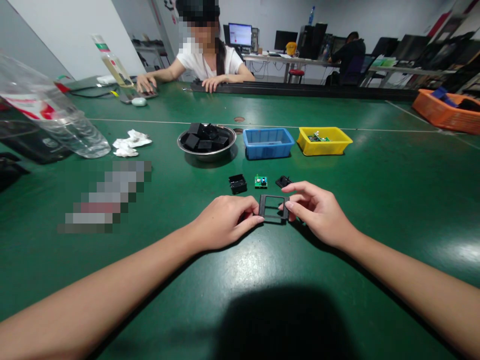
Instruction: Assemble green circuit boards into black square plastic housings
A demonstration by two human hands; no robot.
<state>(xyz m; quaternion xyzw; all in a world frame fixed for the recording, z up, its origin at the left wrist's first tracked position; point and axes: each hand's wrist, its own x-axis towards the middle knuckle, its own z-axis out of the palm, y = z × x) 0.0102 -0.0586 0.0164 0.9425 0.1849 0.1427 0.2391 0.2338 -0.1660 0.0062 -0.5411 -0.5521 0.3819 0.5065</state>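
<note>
A black rectangular plastic frame (273, 219) with an open middle is held just over the green table (168, 305). My left hand (228, 220) pinches its left side between thumb and fingers. On the opposite side, the thumb and fingers of my right hand (318, 212) grip the frame's edge, with the index finger stretched forward. Just beyond the frame lie an opened black plastic case (237, 184), a small green circuit board (261, 182) and a small black part (283, 181). My right fingertips are close to that black part.
Behind stand a metal bowl (206, 156) of black blocks, a blue bin (268, 150) and a yellow bin (325, 147) with circuit boards. Left are a large bottle (56, 110) and crumpled tissue (131, 142). An orange basket (446, 112) sits far right. A person (213, 62) sits opposite.
</note>
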